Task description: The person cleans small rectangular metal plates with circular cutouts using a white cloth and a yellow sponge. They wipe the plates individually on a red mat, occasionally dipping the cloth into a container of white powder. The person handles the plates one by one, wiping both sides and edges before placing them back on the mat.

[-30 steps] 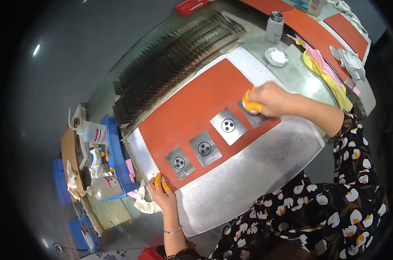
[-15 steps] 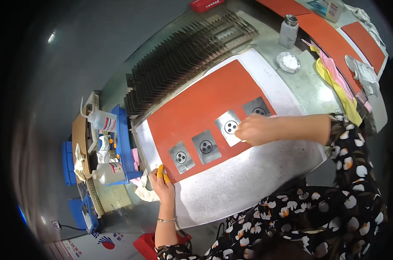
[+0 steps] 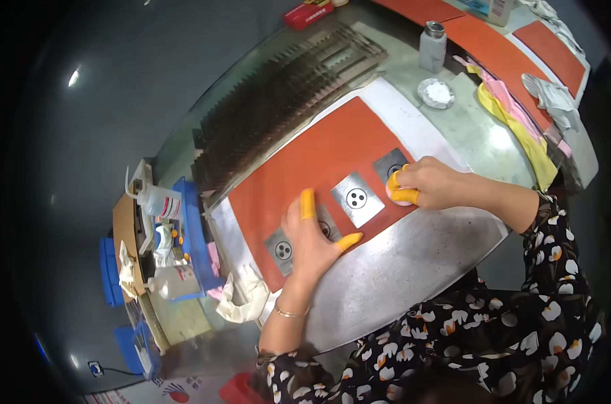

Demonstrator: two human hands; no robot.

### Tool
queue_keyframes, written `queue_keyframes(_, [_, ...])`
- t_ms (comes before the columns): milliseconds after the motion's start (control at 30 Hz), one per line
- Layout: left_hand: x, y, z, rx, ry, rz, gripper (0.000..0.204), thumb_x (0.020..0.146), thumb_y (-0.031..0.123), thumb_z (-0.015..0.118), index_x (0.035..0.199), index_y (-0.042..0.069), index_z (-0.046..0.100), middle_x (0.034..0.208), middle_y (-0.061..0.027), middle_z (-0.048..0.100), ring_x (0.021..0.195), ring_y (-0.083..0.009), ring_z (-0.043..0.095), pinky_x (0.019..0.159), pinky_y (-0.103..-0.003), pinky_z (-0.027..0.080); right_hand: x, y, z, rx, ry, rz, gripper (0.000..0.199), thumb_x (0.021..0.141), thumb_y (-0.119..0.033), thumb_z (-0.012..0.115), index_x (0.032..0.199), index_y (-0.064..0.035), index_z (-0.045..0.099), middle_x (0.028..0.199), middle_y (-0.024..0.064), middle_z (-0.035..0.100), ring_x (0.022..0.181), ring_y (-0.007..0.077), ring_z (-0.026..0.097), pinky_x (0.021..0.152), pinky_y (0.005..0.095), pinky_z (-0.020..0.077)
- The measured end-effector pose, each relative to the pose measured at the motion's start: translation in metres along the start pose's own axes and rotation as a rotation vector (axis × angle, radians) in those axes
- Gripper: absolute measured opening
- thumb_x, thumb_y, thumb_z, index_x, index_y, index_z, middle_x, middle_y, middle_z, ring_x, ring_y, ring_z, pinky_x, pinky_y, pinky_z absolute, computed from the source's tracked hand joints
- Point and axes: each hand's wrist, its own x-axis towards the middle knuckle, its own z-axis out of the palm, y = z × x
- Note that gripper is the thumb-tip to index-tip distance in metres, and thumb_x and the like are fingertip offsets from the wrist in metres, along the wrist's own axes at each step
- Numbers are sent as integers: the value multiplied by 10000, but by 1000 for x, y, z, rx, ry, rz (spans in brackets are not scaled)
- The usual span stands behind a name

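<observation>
Several grey metal plates lie in a slanting row on an orange sheet, each bearing a black ring with dots. My right hand, with yellow finger covers, is closed round a pale round pad at the lower edge of the rightmost plate. The bright third plate lies uncovered between my hands. My left hand is spread over the second plate, hiding much of it, with thumb and forefinger apart in yellow covers. Beside it is the leftmost plate, partly behind that hand.
Behind the sheet stands a dark finned rack. A lidded glass jar and a dish of white powder sit far right, near yellow and pink cloths. At left are a blue tray, a wash bottle and a white cloth.
My left hand has moved from the sheet's lower left corner to over the second plate and spread out. My right hand has shifted from the third plate to the rightmost, and its pad now shows.
</observation>
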Motion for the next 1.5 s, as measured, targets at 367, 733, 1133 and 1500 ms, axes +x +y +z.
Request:
queue_keyframes(367, [-8,17,15,34,-79,117,835,589,250,789,1265,-9,374,1210,-189,420,1124,-340,381,960,-438,266,-5,20,6,-198,-50,-122,85,782,-120,540,805,-41,559,719,135,594,639,325,583,573,423,437])
queue_keyframes(733, [-81,38,26,134,-99,78,575,658,203,713,1134,-48,510,1255,-145,466,1056,-317,441,884,-420,321,90,16,66,-287,-124,-252,67,683,-63,572,714,-6,558,653,147,587,621,320,605,513,420,453])
queue_keyframes(1133, [-86,44,31,224,-125,51,612,683,282,698,1151,-60,503,1316,-159,417,1080,-324,421,901,-419,292,43,16,31,-265,-20,-60,68,724,-94,578,779,-53,580,719,137,606,663,299,604,556,412,453])
queue_keyframes(1500, [-79,44,46,155,-74,87,598,720,292,668,1191,-29,485,1314,-158,402,1097,-317,393,896,-434,278,-10,76,-190,-314,427,411,249,786,-253,605,842,-11,602,718,120,587,680,215,574,623,318,452])
